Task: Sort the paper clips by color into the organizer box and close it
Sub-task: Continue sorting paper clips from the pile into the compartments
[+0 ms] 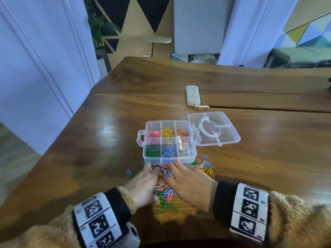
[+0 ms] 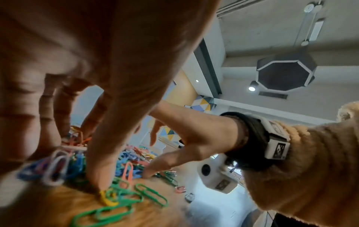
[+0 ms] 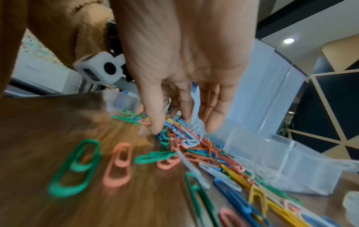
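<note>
The clear organizer box (image 1: 170, 161) stands open on the wooden table, its lid (image 1: 215, 129) folded out to the right. Its compartments hold pink, yellow and red clips at the back and green, blue and white clips at the front. A mixed pile of paper clips (image 1: 165, 189) lies just in front of it. Both hands are down on the pile. My left hand (image 1: 152, 171) spreads fingers and thumb (image 2: 101, 176) onto the clips, with no pinch visible. My right hand (image 1: 176, 167) hovers flat, its thumb tip (image 3: 155, 129) touching clips beside the box (image 3: 281, 162).
A white power strip (image 1: 193, 95) lies beyond the box near a seam in the table. One stray blue clip (image 1: 128, 172) lies left of the pile and another (image 1: 204, 156) right of the box. The table's left edge (image 1: 71, 119) runs diagonally.
</note>
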